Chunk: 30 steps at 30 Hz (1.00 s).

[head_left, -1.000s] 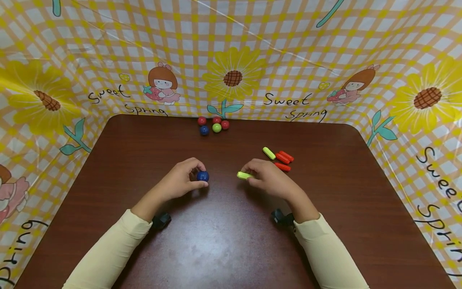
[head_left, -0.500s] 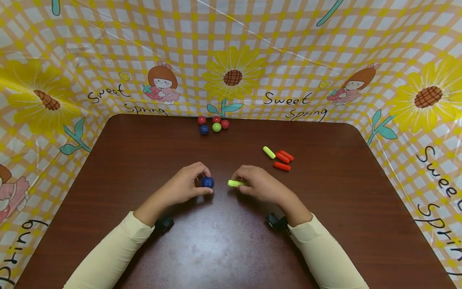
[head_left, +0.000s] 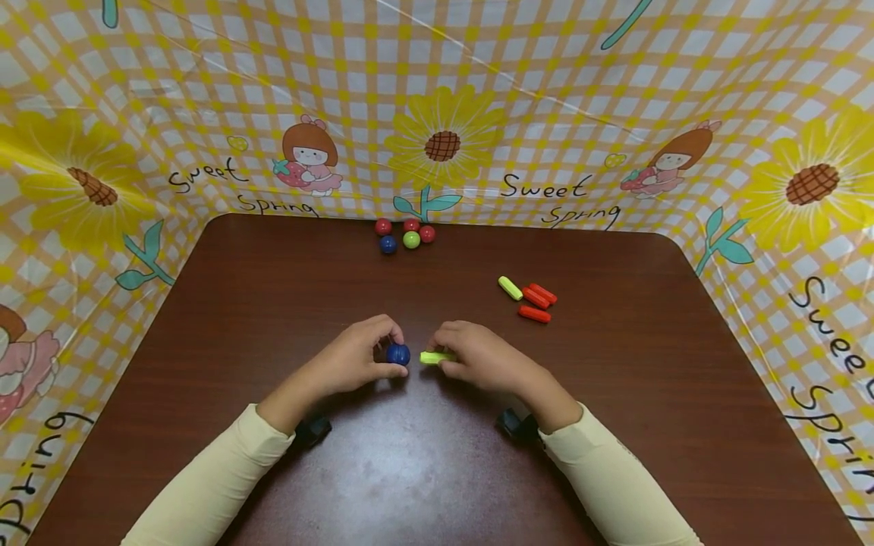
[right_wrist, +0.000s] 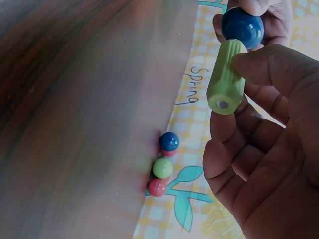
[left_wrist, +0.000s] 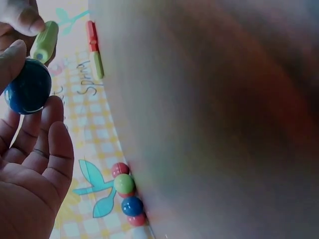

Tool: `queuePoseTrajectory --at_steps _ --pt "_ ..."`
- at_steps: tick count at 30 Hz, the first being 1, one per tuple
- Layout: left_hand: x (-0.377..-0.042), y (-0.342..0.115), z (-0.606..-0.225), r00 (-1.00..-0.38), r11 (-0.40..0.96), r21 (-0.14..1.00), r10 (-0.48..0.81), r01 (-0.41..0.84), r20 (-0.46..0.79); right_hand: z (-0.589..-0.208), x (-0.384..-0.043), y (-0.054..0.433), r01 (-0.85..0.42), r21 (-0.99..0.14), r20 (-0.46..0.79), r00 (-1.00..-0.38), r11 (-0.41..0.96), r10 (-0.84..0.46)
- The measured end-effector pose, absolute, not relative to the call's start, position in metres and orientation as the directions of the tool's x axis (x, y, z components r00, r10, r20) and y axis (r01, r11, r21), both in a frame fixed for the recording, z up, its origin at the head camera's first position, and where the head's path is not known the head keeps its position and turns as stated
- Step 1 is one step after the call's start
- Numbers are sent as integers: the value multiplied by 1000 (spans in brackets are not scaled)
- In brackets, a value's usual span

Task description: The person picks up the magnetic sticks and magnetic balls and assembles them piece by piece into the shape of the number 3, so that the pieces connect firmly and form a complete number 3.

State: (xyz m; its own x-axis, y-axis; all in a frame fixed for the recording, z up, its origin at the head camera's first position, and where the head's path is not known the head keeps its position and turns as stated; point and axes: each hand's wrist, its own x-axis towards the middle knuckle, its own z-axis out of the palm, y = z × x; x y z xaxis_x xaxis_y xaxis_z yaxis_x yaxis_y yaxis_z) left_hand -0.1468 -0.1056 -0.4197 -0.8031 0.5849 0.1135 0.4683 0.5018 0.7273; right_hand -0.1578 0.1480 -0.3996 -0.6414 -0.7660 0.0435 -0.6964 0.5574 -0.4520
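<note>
Over the middle of the table, my left hand (head_left: 362,354) pinches a glossy blue ball (head_left: 398,355) between thumb and fingertips. Facing it, my right hand (head_left: 485,356) pinches a yellow-green ribbed stick (head_left: 435,358), its tip pointing left at the ball. In the head view a narrow gap shows between ball and stick. The right wrist view shows a round metal spot in the near end of the stick (right_wrist: 227,79), with the blue ball (right_wrist: 242,27) close beyond its far end. The left wrist view has the stick (left_wrist: 45,42) just above the ball (left_wrist: 29,87).
At the table's back edge sit several balls: red (head_left: 383,227), blue (head_left: 388,244) and green (head_left: 411,240). Right of centre lie another yellow-green stick (head_left: 510,288) and red sticks (head_left: 535,314). A checked cloth (head_left: 369,91) stands around the brown table (head_left: 273,265).
Both hands have moved toward each other and slightly nearer the body, carrying the blue ball and the yellow-green stick. The distance between these two has shrunk to a small gap.
</note>
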Motion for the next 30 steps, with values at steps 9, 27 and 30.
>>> queuePoseTrajectory --at_steps 9,27,30 --pt "-143 -98 -425 -784 497 707 607 502 130 -399 -152 144 -722 -452 63 -612 524 -788" --pt "-138 -90 -428 -763 568 623 642 537 72 -407 -149 140 -721 -440 29 -608 536 -794" --pt "-138 -89 -430 -756 578 604 651 549 65 -409 -149 139 -710 -444 1 -611 547 -792"
